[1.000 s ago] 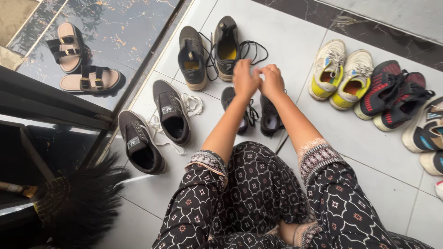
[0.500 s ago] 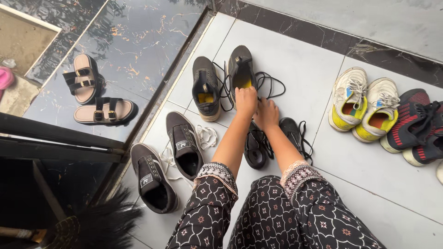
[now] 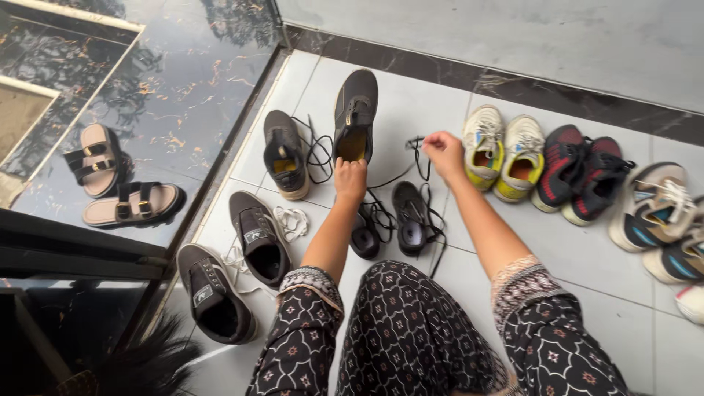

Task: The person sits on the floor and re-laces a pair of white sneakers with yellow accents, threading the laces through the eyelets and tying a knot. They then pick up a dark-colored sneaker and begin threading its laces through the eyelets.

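My left hand (image 3: 350,178) grips the heel of a dark grey sneaker (image 3: 355,114) with a yellow insole, which lies on the white floor tiles. My right hand (image 3: 444,153) is pinched on that sneaker's black lace (image 3: 415,145) and holds it taut out to the right. The sneaker's mate (image 3: 283,152) lies just to the left, its lace loose. Under my forearms sit two small black shoes (image 3: 408,226), laces undone.
Two black sneakers with white laces (image 3: 258,236) lie at the left. A row of white-yellow (image 3: 499,150), red-black (image 3: 579,172) and other sneakers runs to the right. Tan sandals (image 3: 121,205) rest on the dark marble step. A black broom (image 3: 139,363) is at bottom left.
My right hand moved right and away from the left hand, drawing the black lace out. My left hand stays at the grey sneaker's heel. The camera view shifted.
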